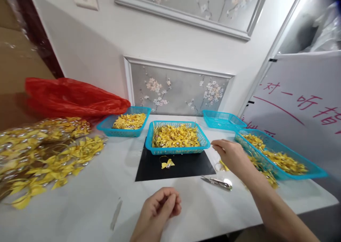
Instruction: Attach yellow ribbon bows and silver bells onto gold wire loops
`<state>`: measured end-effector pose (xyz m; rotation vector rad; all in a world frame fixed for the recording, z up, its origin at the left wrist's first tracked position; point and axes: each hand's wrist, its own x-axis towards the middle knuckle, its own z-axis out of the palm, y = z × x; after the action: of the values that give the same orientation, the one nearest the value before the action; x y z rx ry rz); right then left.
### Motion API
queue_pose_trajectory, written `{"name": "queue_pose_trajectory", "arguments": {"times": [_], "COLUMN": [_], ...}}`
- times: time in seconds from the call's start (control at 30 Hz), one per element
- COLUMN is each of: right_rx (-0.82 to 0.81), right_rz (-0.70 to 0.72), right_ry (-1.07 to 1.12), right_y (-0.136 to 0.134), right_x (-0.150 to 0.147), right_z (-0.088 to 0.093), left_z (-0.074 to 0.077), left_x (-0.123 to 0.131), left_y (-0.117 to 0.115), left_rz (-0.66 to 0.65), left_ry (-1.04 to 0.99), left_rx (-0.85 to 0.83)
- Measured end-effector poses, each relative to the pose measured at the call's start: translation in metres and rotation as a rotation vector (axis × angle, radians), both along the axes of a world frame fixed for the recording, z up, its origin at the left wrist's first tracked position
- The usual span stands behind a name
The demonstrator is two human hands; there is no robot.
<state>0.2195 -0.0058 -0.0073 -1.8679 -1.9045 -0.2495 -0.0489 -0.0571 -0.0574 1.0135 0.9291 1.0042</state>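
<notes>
My left hand (161,208) is closed over the white table near its front, thumb against curled fingers, and nothing shows in it. To the right, my right hand (230,155) is closed in a pinch beside the right end of a blue basket (177,150) of yellow ribbon bows (177,135). Whatever its fingertips hold, if anything, is too small to make out. One yellow bow (167,163) with a shiny bead and a thin loop lies on the black mat (176,173). Small scissors or snips (218,182) lie below my right hand, near another yellow piece (223,166) with a loop.
A large pile of yellow bows (66,156) covers the left side. Behind it lie a red plastic bag (77,98) and a blue basket (122,132) of bows. On the right are a second blue basket (282,167) with bows and a blue tray (223,120) against the wall.
</notes>
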Motion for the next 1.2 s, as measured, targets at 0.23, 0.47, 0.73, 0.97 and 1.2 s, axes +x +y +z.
{"name": "queue_pose_trajectory", "arguments": {"times": [0.23,0.47,0.73,0.97,1.2], "right_rx": [-0.138,-0.229,-0.179,-0.284,-0.415], "right_rz": [0.24,0.187,0.215,0.366,0.611], "right_ry": [-0.063,-0.105,0.069,0.425,0.923], "right_y": [0.077,0.113,0.11,0.084,0.003], "right_x": [-0.065,-0.089,-0.062,-0.054,-0.083], "right_z": [0.022,0.012,0.019,0.027,0.015], "left_z": [-0.008,-0.014,-0.013,-0.011,0.016], "left_x": [-0.005,-0.009,-0.007,-0.007,-0.005], "left_y": [0.001,0.003,0.001,-0.001,-0.009], "left_rz": [0.012,-0.025,-0.01,0.003,0.258], "left_ry": [-0.075,-0.045,-0.065,-0.098,-0.191], "left_rx": [-0.001,0.018,0.021,0.029,0.013]}}
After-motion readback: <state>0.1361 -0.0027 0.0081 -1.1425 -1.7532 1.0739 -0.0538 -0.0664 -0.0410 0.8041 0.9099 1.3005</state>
